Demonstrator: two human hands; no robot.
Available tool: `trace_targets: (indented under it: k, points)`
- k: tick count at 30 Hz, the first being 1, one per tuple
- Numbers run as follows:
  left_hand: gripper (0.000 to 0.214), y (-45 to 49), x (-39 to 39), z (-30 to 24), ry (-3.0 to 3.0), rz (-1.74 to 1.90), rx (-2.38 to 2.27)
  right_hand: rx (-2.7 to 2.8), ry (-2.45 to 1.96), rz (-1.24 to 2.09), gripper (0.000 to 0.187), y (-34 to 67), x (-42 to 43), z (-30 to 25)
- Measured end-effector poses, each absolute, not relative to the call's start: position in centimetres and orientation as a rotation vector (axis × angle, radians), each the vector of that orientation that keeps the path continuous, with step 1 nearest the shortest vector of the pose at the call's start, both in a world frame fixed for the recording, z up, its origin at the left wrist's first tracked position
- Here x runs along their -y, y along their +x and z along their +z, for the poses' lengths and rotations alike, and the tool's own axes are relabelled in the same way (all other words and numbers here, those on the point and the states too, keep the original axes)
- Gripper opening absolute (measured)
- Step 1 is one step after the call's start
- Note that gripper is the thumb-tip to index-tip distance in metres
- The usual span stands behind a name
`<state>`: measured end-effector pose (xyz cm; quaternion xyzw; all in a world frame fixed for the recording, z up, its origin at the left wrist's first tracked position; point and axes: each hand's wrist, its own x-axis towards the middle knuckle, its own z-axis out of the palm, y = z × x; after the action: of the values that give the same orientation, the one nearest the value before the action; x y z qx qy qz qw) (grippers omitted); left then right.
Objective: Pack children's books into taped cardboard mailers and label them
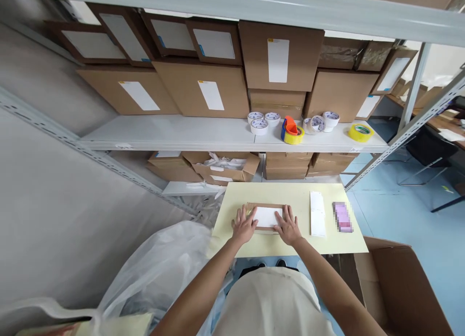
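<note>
Cardboard box [267,205], small and flat, lies on the pale yellow table [290,193] near the lower middle of the frame, with a white label [268,217] across its top. It looks closed, so what it holds cannot be seen. The left hand [244,223] lies open over the box's left end, fingers spread, its fingertips reaching the label's edge. The right hand [288,225] is likewise open, resting on the right end with its thumb on the label. Neither hand grips anything.

Just beside the right hand, a white paper strip [317,215] lies on the table, and further right is a purple thing [342,217], too blurred to make out.

Below the table's right corner, at the lower right of the frame, stands a large open carton [407,282], its brown inner walls showing. At the lower left, a clear plastic bag [160,263] bulges; its contents are unclear. On the lower shelf, left of centre, an open carton with its flaps out [203,172] holds a heap of white items [227,161]; shut boxes [286,166] sit to its right.

Across the upper part of the frame, stacked brown boxes [216,89], many bearing white labels, fill the back of the shelf [181,130]. In front of them stand white tape rolls [259,128], an orange and blue tape dispenser [290,126] with yellow tape, and a yellow roll [361,132].
</note>
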<state>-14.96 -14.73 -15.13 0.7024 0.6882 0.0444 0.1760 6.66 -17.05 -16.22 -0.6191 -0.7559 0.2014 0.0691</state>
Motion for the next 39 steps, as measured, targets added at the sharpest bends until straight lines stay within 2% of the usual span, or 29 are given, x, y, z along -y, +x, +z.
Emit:
trace_targets:
  k: [4, 10, 14, 20, 23, 26, 29, 31, 35, 39]
  points:
    - [0.058, -16.0, 14.2, -16.6, 1.879, 0.216, -1.711, 1.937, -1.783, 0.55, 0.04, 5.6, 17.3, -18.3]
    - [0.058, -17.3, 14.4, -18.8, 1.913, 0.521, -1.449, 1.559, -1.758, 0.512, 0.03, 4.9, 19.7, -20.0]
    - [0.055, -17.4, 14.8, -19.8, 1.91, 0.652, -1.397, 1.284, -1.873, 0.551, 0.035, 4.2, 22.3, -20.4]
    - [0.05, -17.4, 15.8, -19.8, 1.877, 0.799, -1.381, 1.264, -1.842, 0.636, 0.037, 3.7, 24.2, -19.6]
    - [0.056, -17.5, 16.4, -20.2, 1.833, 0.89, -1.34, 1.239, -1.837, 0.649, 0.041, 3.6, 24.8, -19.0]
    - [0.068, -16.9, 17.6, -20.4, 1.708, 0.957, -1.355, 1.125, -1.835, 0.652, 0.057, 3.8, 26.1, -18.2]
    - [0.077, -15.4, 19.4, -19.7, 1.549, 0.936, -1.38, 0.882, -1.822, 0.692, 0.073, 5.1, 28.1, -17.1]
    - [0.079, -13.7, 20.3, -18.9, 1.455, 0.897, -1.353, 0.699, -1.809, 0.71, 0.076, 7.0, 29.7, -16.1]
    - [0.069, -7.7, 20.7, -17.2, 1.275, 0.735, -1.181, 0.46, -1.875, 0.612, 0.065, 12.8, 33.7, -14.3]
    - [0.06, 1.9, 21.0, -16.1, 1.383, 0.511, -1.053, 0.271, -2.007, 0.383, 0.055, 19.4, 39.0, -13.5]
